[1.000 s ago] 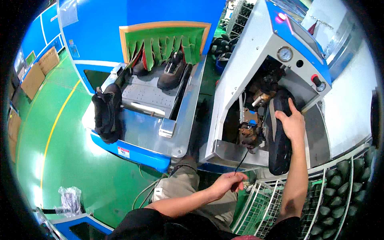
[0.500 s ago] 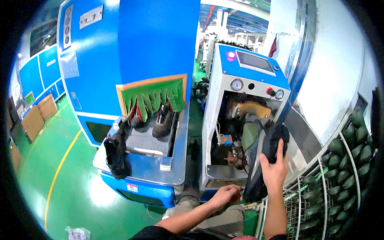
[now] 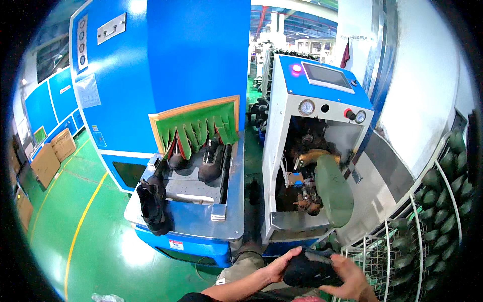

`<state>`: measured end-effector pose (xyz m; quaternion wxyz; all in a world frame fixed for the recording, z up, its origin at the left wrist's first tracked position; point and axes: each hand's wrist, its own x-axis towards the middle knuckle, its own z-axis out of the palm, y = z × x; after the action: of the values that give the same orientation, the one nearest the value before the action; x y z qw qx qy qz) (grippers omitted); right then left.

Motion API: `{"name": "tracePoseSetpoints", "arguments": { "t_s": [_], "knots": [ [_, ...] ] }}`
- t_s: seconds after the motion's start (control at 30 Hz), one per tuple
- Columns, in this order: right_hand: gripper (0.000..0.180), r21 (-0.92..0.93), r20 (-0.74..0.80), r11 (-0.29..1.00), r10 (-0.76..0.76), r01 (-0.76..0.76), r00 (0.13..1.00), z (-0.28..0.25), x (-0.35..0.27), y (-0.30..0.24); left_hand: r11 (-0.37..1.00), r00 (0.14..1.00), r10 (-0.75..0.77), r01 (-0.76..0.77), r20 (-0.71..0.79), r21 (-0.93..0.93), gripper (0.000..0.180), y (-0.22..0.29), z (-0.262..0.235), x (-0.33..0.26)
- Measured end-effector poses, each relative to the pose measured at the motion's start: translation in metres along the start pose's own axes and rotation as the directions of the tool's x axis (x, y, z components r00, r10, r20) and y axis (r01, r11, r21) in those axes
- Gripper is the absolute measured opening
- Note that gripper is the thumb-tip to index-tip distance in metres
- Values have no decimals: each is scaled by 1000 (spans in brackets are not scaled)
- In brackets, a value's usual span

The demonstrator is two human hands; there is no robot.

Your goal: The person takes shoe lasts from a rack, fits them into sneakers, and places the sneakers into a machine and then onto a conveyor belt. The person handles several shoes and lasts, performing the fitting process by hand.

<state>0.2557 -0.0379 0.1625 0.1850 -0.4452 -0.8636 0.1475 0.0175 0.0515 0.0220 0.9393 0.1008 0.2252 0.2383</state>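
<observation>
Low in front of me, my left hand (image 3: 283, 263) and my right hand (image 3: 352, 279) hold a black shoe (image 3: 311, 269) between them, one at each end. Beyond it, a green shoe last (image 3: 334, 194) juts bare from the opening of the blue and white machine (image 3: 282, 220) on the right. Another black shoe (image 3: 152, 204) stands on the front left edge of the blue machine (image 3: 231, 214) on the left. Inside that one, a dark shoe (image 3: 210, 165) and a second dark shoe (image 3: 177, 160) sit on the metal plate by the green strip curtain (image 3: 193, 126).
A white wire rack (image 3: 412, 234) full of dark green lasts (image 3: 432, 221) rises close on my right. Cardboard boxes (image 3: 46, 163) stand on the green floor at far left. The right machine bears a screen (image 3: 327, 76) and dial gauges (image 3: 306, 106).
The black shoe has moved away from the green last, down toward my lap, leaving the last bare. My left hand, apart before, now grips the shoe together with my right.
</observation>
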Motion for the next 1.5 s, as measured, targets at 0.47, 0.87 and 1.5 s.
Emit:
{"name": "tracePoseSetpoints", "arguments": {
  "t_s": [0.47, 0.87, 1.5],
  "knots": [
    [51, 971, 48, -220, 573, 97, 818, 10, 214, 47, 401, 981, 166, -158, 99, 902, 73, -44, -79, -23],
    [102, 877, -151, 417, 712, -240, 686, 58, -46, 50, 311, 901, 269, -416, 341, 854, 59, -46, -97, -13],
    [88, 761, -585, 53, 485, -646, -650, 51, -393, -103, -115, 958, -138, -266, 249, 957, 65, -14, -37, 18]
  ]
}}
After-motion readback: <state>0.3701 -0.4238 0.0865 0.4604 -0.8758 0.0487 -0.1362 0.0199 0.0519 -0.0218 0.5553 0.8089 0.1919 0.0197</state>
